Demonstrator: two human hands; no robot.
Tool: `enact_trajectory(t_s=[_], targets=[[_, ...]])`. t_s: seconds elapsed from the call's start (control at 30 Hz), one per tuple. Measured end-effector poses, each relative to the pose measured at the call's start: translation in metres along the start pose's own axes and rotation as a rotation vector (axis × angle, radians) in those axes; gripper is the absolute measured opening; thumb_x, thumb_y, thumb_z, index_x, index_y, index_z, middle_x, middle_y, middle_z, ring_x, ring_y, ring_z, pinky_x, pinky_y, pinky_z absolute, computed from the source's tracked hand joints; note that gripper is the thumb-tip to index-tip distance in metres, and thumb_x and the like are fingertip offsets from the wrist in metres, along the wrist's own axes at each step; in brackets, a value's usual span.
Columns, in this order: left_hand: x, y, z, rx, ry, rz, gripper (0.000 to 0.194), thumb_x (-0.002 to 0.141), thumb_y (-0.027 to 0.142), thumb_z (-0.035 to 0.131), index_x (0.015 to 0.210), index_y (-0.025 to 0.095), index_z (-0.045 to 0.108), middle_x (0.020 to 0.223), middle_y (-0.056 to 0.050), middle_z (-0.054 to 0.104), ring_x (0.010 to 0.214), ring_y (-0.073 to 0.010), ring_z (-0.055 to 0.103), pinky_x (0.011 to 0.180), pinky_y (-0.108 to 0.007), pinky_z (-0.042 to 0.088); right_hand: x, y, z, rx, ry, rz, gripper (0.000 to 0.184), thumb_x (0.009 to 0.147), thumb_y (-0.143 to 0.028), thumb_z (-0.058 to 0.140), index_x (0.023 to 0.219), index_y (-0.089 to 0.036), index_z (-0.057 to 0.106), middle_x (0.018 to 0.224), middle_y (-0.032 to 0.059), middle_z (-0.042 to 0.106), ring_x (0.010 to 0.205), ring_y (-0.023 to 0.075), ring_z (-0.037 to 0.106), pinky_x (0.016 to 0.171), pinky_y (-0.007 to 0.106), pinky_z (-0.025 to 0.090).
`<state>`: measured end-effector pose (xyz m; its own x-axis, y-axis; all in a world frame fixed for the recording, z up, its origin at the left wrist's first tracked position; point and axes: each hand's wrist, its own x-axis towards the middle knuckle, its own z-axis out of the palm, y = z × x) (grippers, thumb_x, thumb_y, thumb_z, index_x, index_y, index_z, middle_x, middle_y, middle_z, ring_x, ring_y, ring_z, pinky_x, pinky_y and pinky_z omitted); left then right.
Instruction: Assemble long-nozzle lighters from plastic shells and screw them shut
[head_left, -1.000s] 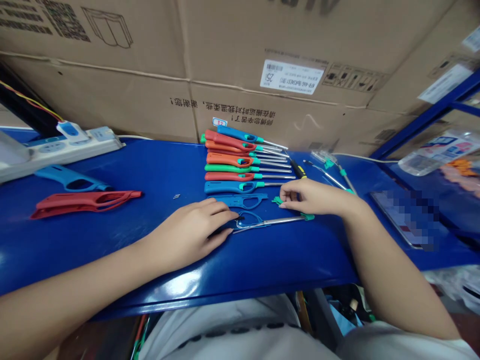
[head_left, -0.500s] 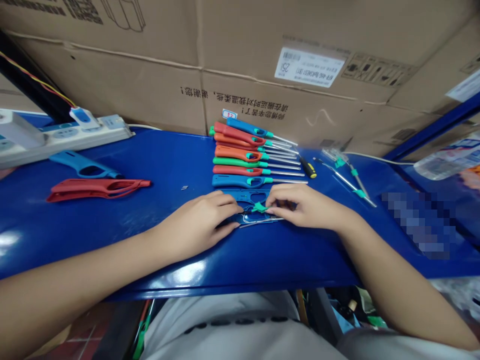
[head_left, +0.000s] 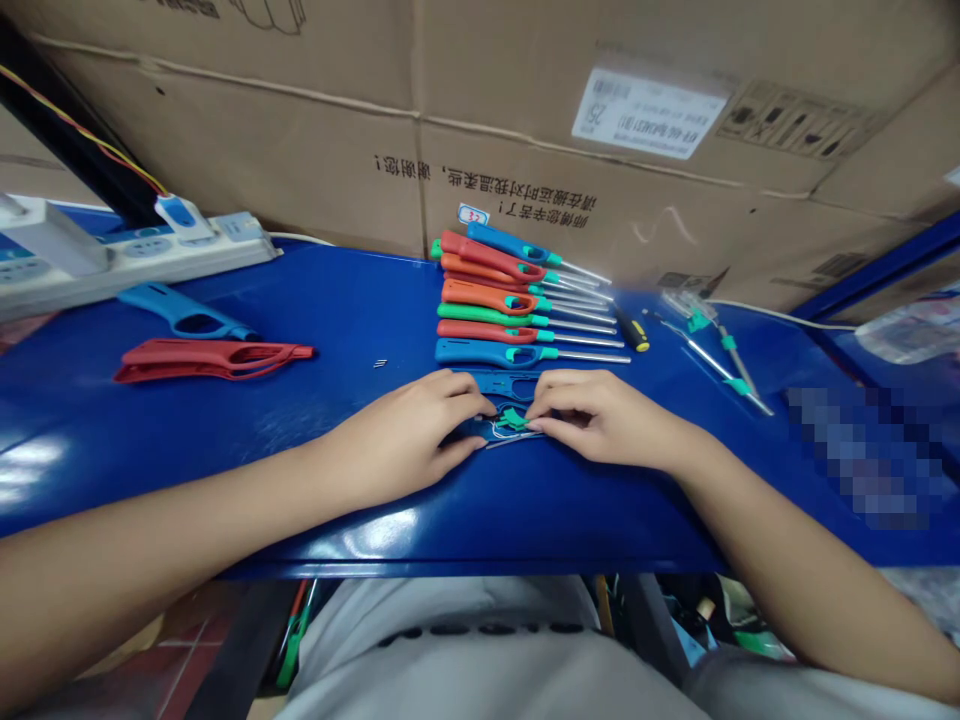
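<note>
Both hands meet over an opened blue long-reach lighter on the blue table [head_left: 360, 450]. My left hand [head_left: 412, 428] bends its thumb and forefinger around the left end of the near blue lighter shell, gripping it; that end is partly hidden. With thumb and fingertips, my right hand [head_left: 600, 415] pinches a green trigger [head_left: 513, 418] lying over this shell. Thin white wires and a slim metal rod [head_left: 510, 441] show beside the trigger. Another blue shell half [head_left: 495, 383] lies just beyond the fingers.
Several colourful lighters [head_left: 487, 352] lie stacked beyond my hands, with a black-and-yellow screwdriver [head_left: 637, 334] alongside. Metal tubes with green parts [head_left: 739, 385] sit at right. Red shells [head_left: 202, 360], a blue shell [head_left: 184, 312], tiny pins [head_left: 380, 363] and a power strip [head_left: 232, 245] are left. A cardboard box [head_left: 300, 150] stands behind.
The view has shifted slightly, so the table's things appear farther right. My right fingers and the green trigger have moved a little closer to my left hand.
</note>
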<state>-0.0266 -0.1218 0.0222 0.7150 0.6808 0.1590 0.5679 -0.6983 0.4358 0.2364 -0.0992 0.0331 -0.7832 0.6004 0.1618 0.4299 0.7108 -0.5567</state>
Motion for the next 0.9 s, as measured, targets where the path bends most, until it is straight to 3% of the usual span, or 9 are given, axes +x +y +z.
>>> enact_trajectory(t_s=[0.5, 0.9], targets=[[0.001, -0.0001, 0.0015, -0.061, -0.003, -0.025, 0.026, 0.095, 0.022, 0.062, 0.121, 0.017, 0.064, 0.115, -0.009, 0.064, 0.11, -0.0253, 0.062, 0.099, -0.042, 0.052, -0.0003, -0.006, 0.0036, -0.237, -0.049, -0.041, 0.019, 0.101, -0.024, 0.05, 0.091, -0.018, 0.065, 0.089, 0.006, 0.064, 0.075, 0.015, 0.06, 0.066, 0.026, 0.045], [0.0038, 0.002, 0.0005, -0.143, 0.001, -0.043, 0.023, 0.091, 0.017, 0.066, 0.114, 0.015, 0.067, 0.113, -0.009, 0.067, 0.109, -0.0238, 0.065, 0.1, -0.039, 0.052, -0.0014, -0.0068, 0.0042, -0.28, -0.046, -0.087, 0.021, 0.103, -0.024, 0.046, 0.092, -0.018, 0.062, 0.089, 0.0057, 0.06, 0.074, 0.0143, 0.057, 0.064, 0.025, 0.043]])
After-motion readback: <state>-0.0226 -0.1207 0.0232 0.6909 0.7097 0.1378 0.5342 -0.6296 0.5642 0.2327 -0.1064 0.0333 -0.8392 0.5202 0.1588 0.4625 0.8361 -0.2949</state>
